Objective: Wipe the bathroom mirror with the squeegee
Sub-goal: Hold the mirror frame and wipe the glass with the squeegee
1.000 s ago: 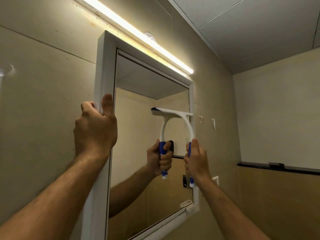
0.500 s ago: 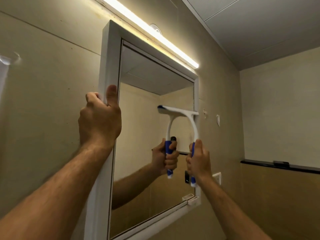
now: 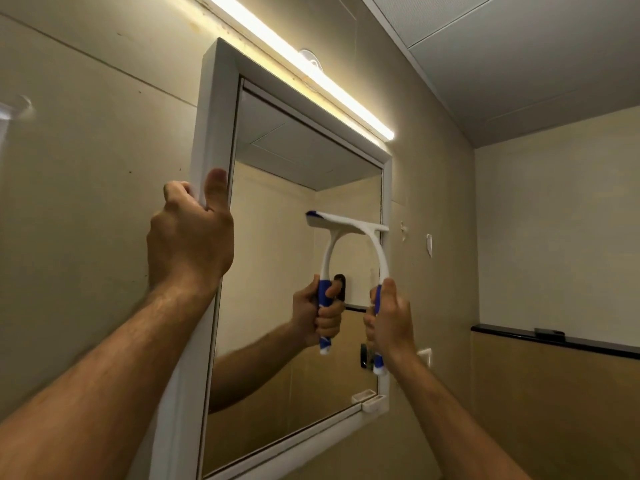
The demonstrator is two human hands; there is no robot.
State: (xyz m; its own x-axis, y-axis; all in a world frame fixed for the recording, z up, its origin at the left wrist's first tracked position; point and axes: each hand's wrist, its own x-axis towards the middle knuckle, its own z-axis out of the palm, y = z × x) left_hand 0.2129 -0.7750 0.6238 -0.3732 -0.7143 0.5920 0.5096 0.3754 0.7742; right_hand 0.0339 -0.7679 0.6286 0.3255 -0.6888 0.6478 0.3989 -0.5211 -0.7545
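A white-framed bathroom mirror (image 3: 277, 258) hangs on the beige wall, seen from its left side. My left hand (image 3: 190, 237) grips the mirror's left frame edge, thumb up on its front face. My right hand (image 3: 391, 320) is closed around the blue grip of a white squeegee (image 3: 379, 251). The squeegee's blade lies flat against the glass near the right frame edge, at mid height. The glass shows the reflection of the squeegee and of my right hand.
A lit strip lamp (image 3: 311, 67) runs above the mirror. A small white clip (image 3: 374, 403) sits at the frame's lower right corner. A dark ledge (image 3: 554, 341) crosses the right-hand wall, and a white socket (image 3: 425, 355) is on the wall beside the mirror.
The view has shifted slightly; the mirror and both hands sit a little differently in frame. My left hand stays on the frame. The squeegee stays against the right side of the glass.
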